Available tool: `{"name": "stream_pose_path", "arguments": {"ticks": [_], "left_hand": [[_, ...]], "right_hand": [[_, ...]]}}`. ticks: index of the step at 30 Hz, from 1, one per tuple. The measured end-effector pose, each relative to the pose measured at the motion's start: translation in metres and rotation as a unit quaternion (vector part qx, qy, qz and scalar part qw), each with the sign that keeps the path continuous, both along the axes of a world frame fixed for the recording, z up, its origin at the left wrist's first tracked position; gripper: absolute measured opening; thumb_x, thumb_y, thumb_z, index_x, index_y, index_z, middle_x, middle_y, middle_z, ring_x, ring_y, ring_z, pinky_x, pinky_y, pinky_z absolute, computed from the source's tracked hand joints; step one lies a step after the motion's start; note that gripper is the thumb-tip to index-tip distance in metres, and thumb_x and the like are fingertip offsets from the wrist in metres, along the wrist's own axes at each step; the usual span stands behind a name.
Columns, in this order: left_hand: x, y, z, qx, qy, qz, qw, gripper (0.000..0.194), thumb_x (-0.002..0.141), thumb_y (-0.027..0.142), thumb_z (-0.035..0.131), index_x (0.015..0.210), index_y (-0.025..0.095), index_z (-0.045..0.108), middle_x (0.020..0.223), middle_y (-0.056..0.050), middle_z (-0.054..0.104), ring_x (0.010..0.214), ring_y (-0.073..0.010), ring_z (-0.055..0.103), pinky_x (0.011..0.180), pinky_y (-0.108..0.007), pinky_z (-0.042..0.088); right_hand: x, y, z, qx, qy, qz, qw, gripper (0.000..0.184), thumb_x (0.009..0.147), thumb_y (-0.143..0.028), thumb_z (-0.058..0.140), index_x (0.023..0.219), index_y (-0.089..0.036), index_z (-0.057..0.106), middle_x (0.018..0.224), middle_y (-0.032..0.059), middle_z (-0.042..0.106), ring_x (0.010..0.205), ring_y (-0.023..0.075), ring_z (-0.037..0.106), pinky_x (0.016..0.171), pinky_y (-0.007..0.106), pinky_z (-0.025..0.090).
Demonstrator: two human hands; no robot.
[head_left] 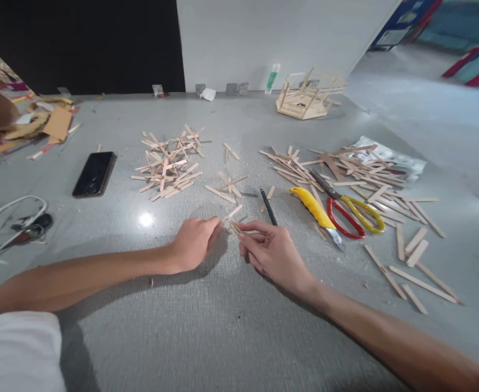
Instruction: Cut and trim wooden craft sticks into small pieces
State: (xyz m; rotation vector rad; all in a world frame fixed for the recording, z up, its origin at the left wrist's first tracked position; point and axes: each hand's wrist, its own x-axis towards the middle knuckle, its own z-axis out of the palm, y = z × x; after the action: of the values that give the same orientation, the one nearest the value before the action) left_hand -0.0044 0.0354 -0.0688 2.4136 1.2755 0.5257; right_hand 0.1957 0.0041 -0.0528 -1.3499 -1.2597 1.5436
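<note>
near the middle of the grey table [141, 348], well in from its back edge, the left hand [194, 242] seems to pinch a narrow pale wooden stick [234, 212]; the right hand [270, 247] grips a thin yellowish sliver [235, 228] between thumb and fingertips. whether the two pieces touch is too small to tell. toward the back right corner stands an open, many-sided pale wooden frame [302, 113], its base and uprights already joined. still unjoined are the heaped flat wooden strips [166, 166] left of centre and the loose tan strips [419, 253] toward the right edge.
</note>
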Motion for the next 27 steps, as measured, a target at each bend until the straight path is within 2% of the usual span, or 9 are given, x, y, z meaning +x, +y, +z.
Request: {"name": "stream_pose_path", "arguments": {"ticks": [7,14,22,27], "left_hand": [[-0.0013,-0.0010,-0.0016,-0.004,-0.003,-0.012,1.000,0.034,0.105,0.028,0.038,0.077,0.020,0.053,0.053,0.005,0.045,0.044,-0.0109,0.036,0.051,-0.027,0.021],[0.0000,0.0003,-0.0012,-0.009,-0.033,0.009,0.999,0.036,0.106,0.027,0.036,0.072,0.021,0.043,0.051,0.007,0.035,0.044,-0.0100,0.028,0.051,-0.027,0.021],[-0.0022,-0.0011,-0.0018,-0.028,-0.043,-0.041,0.998,0.033,0.105,0.026,0.037,0.072,0.021,0.044,0.054,0.006,0.039,0.046,-0.0096,0.030,0.050,-0.026,0.022],[0.0006,-0.0003,-0.0006,-0.026,-0.051,-0.003,0.998,0.035,0.106,0.028,0.035,0.073,0.021,0.045,0.052,0.008,0.034,0.045,-0.0100,0.026,0.051,-0.027,0.022]], "right_hand": [[-0.0003,0.0021,0.0007,-0.015,0.012,-0.003,1.000,0.044,0.081,-0.053,0.071,0.102,-0.014,0.069,0.056,-0.0040,0.059,0.036,0.0048,0.036,0.034,0.020,0.027],[-0.0018,0.0001,0.0000,-0.001,0.007,-0.009,1.000,0.042,0.083,-0.053,0.070,0.102,-0.015,0.067,0.057,-0.0039,0.059,0.037,0.0055,0.037,0.035,0.021,0.028],[-0.0043,-0.0038,-0.0039,0.011,0.001,-0.012,1.000,0.041,0.084,-0.051,0.070,0.104,-0.016,0.069,0.056,-0.0045,0.058,0.037,0.0060,0.036,0.035,0.022,0.027],[-0.0041,-0.0036,-0.0049,0.015,0.015,-0.019,1.000,0.041,0.083,-0.052,0.071,0.104,-0.016,0.069,0.056,-0.0051,0.057,0.038,0.0062,0.037,0.036,0.022,0.027]]}}
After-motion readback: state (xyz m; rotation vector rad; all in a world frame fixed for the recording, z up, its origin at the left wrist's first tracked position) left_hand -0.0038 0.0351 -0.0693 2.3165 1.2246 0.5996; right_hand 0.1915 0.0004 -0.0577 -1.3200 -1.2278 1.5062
